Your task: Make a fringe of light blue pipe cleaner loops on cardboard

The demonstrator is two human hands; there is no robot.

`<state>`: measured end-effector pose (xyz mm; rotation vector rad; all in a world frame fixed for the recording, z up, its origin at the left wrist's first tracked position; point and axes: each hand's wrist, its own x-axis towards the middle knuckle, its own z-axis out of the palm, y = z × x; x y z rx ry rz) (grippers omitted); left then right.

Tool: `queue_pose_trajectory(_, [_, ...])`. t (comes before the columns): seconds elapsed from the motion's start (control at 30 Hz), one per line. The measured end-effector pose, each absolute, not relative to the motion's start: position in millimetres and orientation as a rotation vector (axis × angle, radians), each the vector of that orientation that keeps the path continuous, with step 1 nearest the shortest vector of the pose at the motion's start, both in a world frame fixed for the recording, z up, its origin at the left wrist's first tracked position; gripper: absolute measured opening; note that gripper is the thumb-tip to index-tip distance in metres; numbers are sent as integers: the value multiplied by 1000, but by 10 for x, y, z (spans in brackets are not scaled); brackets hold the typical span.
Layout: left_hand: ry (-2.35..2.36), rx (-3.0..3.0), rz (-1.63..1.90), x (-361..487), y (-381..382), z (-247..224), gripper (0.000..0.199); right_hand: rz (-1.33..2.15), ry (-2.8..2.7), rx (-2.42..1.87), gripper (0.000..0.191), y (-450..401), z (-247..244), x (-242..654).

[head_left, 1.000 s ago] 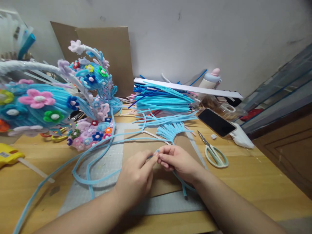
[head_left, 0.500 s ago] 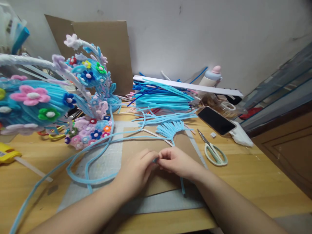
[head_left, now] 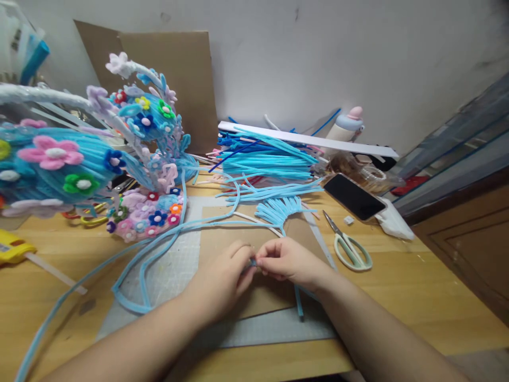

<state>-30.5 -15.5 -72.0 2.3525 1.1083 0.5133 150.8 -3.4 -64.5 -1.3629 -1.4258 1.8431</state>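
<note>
Over the brown cardboard sheet (head_left: 217,241), my left hand (head_left: 228,270) and my right hand (head_left: 292,262) meet fingertip to fingertip. Both are closed in a pinch on a light-blue pipe cleaner (head_left: 253,262), of which only a small bit shows between the fingers. A light-blue end (head_left: 299,305) sticks out below my right hand; whether it is the same piece I cannot tell. Just beyond my hands lies a fan of looped light-blue pipe cleaners (head_left: 279,209). Long light-blue strands (head_left: 139,260) curve across the grey cutting mat (head_left: 183,260) at left.
Scissors (head_left: 352,246) and a phone (head_left: 353,196) lie at right. Behind is a stack of blue pipe cleaners (head_left: 270,162). Flower-covered pipe-cleaner pieces (head_left: 55,154) stand at left, near a yellow glue gun (head_left: 14,248). A white bottle (head_left: 344,130) stands against the wall.
The long blue strands beside my left forearm have shifted, their loop now lying lower and farther left. My hands stay pinched together in nearly the same place, with small finger movements.
</note>
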Motion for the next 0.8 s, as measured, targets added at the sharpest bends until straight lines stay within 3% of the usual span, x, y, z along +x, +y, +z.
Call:
queue_pose_trajectory(0.4, [1221, 2486, 598, -357, -157, -764, 16, 1814, -1560, -1379, 19, -53, -629, 1539])
queue_pose_trajectory(0.57, [1084, 2673, 637, -349, -171, -754, 19, 2064, -1328, -1282, 18, -77, -614, 1499])
queue_pose_trajectory(0.8, [1067, 2658, 527, -348, -169, -702, 20, 2685, -404, -1082, 8, -51, -610, 1509])
